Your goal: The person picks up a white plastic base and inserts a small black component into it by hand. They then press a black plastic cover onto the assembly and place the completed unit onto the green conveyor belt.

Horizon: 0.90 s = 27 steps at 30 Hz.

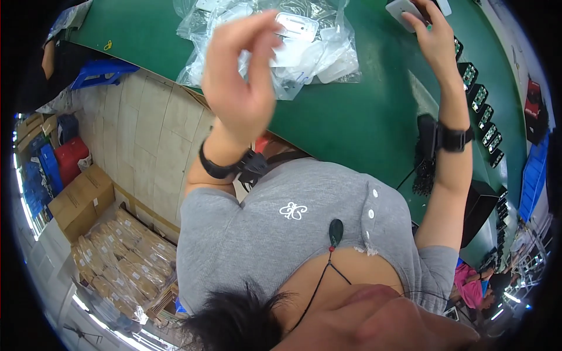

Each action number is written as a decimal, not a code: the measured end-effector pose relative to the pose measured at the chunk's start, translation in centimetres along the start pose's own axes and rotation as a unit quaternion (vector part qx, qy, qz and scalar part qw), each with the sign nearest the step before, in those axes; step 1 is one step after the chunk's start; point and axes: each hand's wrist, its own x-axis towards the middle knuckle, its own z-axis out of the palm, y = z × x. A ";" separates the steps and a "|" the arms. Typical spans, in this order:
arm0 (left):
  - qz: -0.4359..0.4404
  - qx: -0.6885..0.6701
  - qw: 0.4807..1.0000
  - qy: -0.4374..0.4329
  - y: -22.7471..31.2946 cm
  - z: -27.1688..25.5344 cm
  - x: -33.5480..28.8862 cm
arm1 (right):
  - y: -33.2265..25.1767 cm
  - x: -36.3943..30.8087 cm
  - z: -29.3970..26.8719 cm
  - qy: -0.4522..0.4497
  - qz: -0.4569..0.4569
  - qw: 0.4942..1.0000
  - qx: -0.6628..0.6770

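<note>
My left hand [241, 82] is raised over the near left part of a clear plastic bag [345, 55]. Its fingers are curved and slightly blurred, thumb apart, with nothing visible between them. White plastic housing covers [297, 27] lie in and on the bag. At the far right, my right hand [436, 44] grips a pale, rounded plastic cover [403, 13] between thumb and fingers. Another white piece [445, 7] shows just beyond that hand, cut off by the picture's edge. Both wrists wear black straps with small devices.
Black housings with green circuit boards [479, 96] form a row along the green table's [363, 123] right side. A black box [480, 210] stands near my right elbow. A yellow band [108, 45] lies at far left. Cartons [82, 202] and a blue stool [102, 73] are on the floor.
</note>
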 end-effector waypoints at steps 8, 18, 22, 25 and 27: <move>0.091 0.219 0.934 -0.266 -7.2 1.8 1.1 | 2.8 3.6 -1.6 -0.094 0.043 0.973 -0.208; 0.054 0.308 0.868 -0.385 -7.3 1.3 2.6 | -1.3 -1.6 -5.5 0.081 -0.085 0.972 -0.204; -0.005 0.329 0.897 -0.296 -5.2 0.7 2.4 | -0.3 -9.9 -9.0 0.112 0.096 0.963 -0.225; -0.037 0.265 0.941 -0.205 -3.4 -0.7 2.1 | 1.6 -15.3 -9.2 0.119 0.097 0.967 -0.204; -0.044 0.142 0.975 -0.163 -1.9 -0.7 1.4 | 1.7 -17.4 -9.0 0.118 0.130 0.962 -0.209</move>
